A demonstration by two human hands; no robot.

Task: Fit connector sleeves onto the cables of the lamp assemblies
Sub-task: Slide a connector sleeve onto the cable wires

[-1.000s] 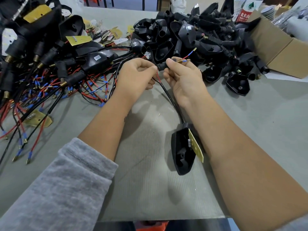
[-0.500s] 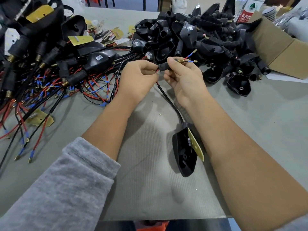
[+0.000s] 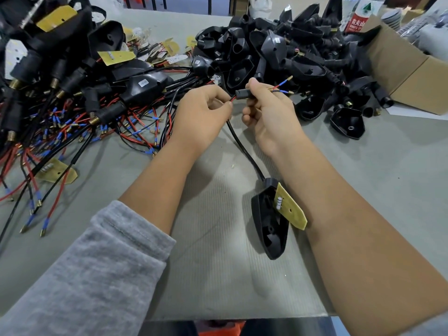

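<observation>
Sleeve going onto cable

Your right hand (image 3: pixel 266 112) pinched the connector sleeve (image 3: pixel 241 94), wire ends (image 3: pixel 282 87) poking through. Your left hand (image 3: pixel 203 110) pinched the cable (image 3: pixel 242 146) just behind, bracing it. The lamp housing (image 3: pixel 269 226) lay on the desk (image 3: pixel 218 275).

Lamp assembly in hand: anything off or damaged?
One oddity: the yellow circuit board sticks out tilted from the black housing instead of sitting inside. Black cable looks intact; the right hand pinches the sleeve, left hand grips the wires.
</observation>
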